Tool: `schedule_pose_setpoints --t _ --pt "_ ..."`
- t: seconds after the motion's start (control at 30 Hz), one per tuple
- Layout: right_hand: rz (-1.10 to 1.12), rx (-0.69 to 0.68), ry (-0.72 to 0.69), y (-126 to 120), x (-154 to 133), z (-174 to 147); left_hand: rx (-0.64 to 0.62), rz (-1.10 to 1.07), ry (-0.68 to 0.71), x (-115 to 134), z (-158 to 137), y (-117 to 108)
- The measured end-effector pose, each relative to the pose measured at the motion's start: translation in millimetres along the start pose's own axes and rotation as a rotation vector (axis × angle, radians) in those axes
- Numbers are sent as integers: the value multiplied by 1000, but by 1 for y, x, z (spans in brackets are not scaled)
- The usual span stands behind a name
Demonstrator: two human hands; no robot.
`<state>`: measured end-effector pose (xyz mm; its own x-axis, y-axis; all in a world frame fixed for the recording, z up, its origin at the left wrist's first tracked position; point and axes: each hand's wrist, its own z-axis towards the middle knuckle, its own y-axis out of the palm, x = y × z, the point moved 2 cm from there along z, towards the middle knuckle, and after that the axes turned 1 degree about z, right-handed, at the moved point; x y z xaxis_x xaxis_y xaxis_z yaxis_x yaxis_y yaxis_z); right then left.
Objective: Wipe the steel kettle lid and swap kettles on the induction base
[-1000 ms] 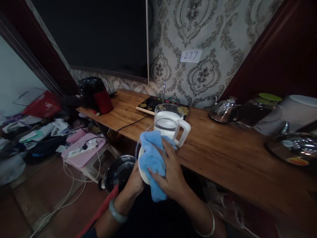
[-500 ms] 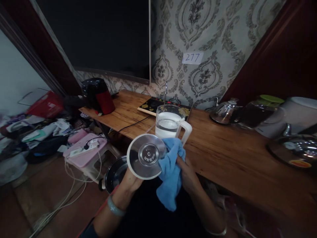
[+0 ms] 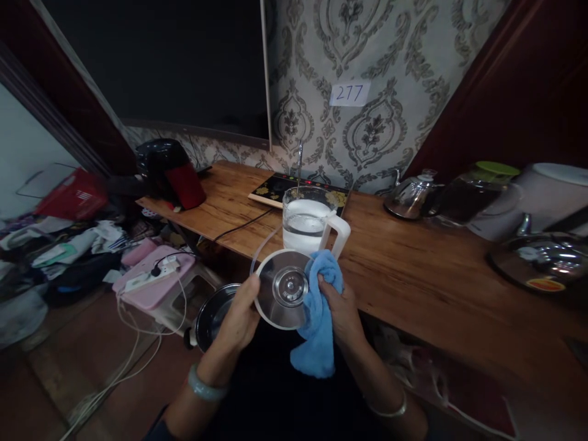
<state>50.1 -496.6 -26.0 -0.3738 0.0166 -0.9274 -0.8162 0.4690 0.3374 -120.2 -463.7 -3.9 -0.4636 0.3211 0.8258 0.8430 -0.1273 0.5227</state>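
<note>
My left hand point(image 3: 239, 315) is closed on the left edge of a round kettle lid point(image 3: 270, 300). The lid has a white rim, a shiny disc and a clear raised centre, and its inner or outer face is turned up toward me. Bunched in my right hand point(image 3: 340, 306) is a blue cloth point(image 3: 316, 343), pressed over the right edge of the lid, so that edge is hidden. Just beyond the lid, a clear jug point(image 3: 301, 225) with a white handle stands on the wooden table point(image 3: 395, 269), with water inside.
An induction cooker point(image 3: 264, 191) lies behind the jug. A red and black appliance point(image 3: 184, 184) stands left. Metal kettles point(image 3: 408, 196) and a green-lidded jug point(image 3: 478, 196) are at right. A dark pan point(image 3: 214, 315) and a pink stool point(image 3: 160, 278) with a power strip are below.
My left hand has come from under the lid to its left edge. The lid has shifted right, and my right hand with the cloth now sits higher against its right rim.
</note>
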Motion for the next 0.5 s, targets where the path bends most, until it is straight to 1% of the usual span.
schedule_pose_setpoints --t 0.07,0.13,0.23,0.33,0.4,0.43,0.5 --pt "2 1 -3 0 0 0 -29 62 -12 -1 -2 4" --pt "11 0 1 0 0 0 -18 76 -37 -3 -2 5" --pt "5 -4 -13 -1 1 -2 42 39 -42 -5 0 3" --pt "-46 14 -87 -8 -1 -4 113 6 -32 -5 2 -3" --pt "-142 40 -186 -16 -5 -7 152 4 -12 -4 3 -5" --pt "-213 54 -261 -19 -7 -9 163 9 9 -3 4 -5" --pt "-384 39 -480 -23 -13 -15 163 23 60 -3 4 -3"
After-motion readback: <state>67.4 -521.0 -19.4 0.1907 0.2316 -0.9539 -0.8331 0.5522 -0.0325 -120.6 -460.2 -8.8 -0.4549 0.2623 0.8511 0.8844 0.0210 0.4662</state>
